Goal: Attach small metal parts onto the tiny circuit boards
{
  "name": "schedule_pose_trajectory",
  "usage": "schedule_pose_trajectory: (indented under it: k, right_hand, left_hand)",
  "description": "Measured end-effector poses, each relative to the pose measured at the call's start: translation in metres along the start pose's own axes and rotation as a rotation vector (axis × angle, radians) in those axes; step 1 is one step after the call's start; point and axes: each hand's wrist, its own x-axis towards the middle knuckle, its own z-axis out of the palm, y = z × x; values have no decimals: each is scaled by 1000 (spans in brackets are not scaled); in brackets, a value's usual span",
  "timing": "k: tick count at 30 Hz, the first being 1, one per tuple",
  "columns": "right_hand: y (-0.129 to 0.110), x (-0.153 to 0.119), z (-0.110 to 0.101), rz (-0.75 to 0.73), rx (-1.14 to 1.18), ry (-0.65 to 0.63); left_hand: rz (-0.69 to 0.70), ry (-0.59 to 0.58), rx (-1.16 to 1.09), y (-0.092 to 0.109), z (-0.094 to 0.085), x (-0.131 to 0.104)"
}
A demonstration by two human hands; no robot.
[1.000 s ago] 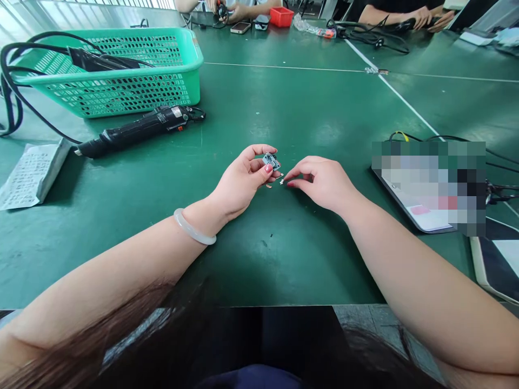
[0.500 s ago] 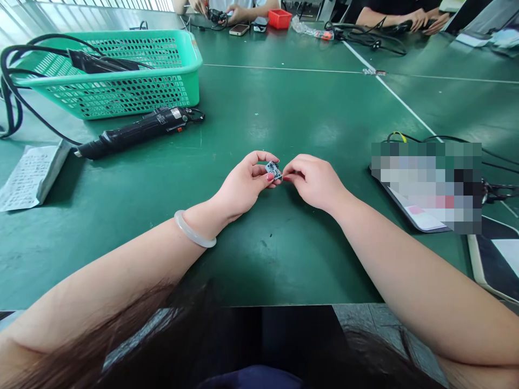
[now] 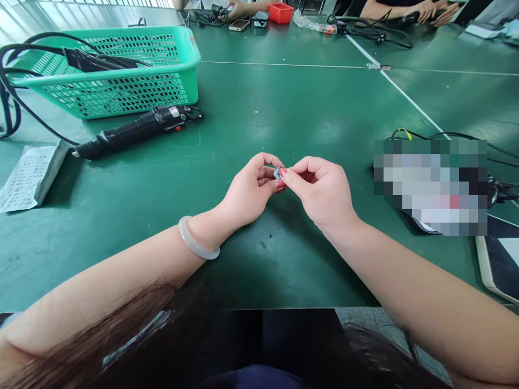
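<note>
A small blue-grey part (image 3: 277,173), perhaps a little circuit board, sits between my two hands above the green table, mostly covered by fingers. My left hand (image 3: 250,195) is closed around it, thumb below and fingers behind. From the right, my right hand (image 3: 329,190) pinches at the same part, with the thumb lying over its edge. The two hands meet at the fingertips. What the right index finger touches is hidden behind the thumb.
A black electric screwdriver (image 3: 133,132) lies in front of a green basket (image 3: 133,89) holding cables. Folded paper (image 3: 28,175) is at the left. A blurred-out item (image 3: 430,189) lies at the right. Co-workers' hands (image 3: 432,12), a phone (image 3: 239,25) and a red bin (image 3: 280,13) are across the table.
My right hand has moved left and turned, its thumb now over the small part, which shows less than before. The view has shifted slightly.
</note>
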Motion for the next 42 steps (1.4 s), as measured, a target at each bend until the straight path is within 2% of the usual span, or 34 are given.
schedule_pose_trajectory:
  k: [4, 9, 15, 18, 22, 24, 27, 29, 42]
  right_hand:
    - [-3, -2, 1, -13, -48, 90]
    - [-2, -2, 1, -27, -75, 91]
    - [-2, -6, 0, -158, -291, 116]
    - [-2, -5, -2, -212, -302, 148]
    - [7, 3, -7, -186, -324, 170]
    - [14, 8, -8, -184, -391, 118]
    - [25, 14, -6, -191, -550, -123]
    - [30, 17, -3, -187, -645, -218]
    - [38, 25, 8, -355, -840, -322]
  left_hand:
    - [-39, 20, -29, 3, 3, -2]
    - [-42, 40, -23, 5, 3, -2]
    - [-67, 58, -92, 3, 1, 0]
    - [-75, 62, -150, 2, 0, 1]
    - [-112, 148, -195, 4, -5, 5]
    - [-126, 249, -243, 4, -9, 8]
    - [-127, 385, -307, 5, -13, 11]
    - [-132, 418, -319, 5, -14, 12]
    - [-123, 343, -261, 2, -14, 12]
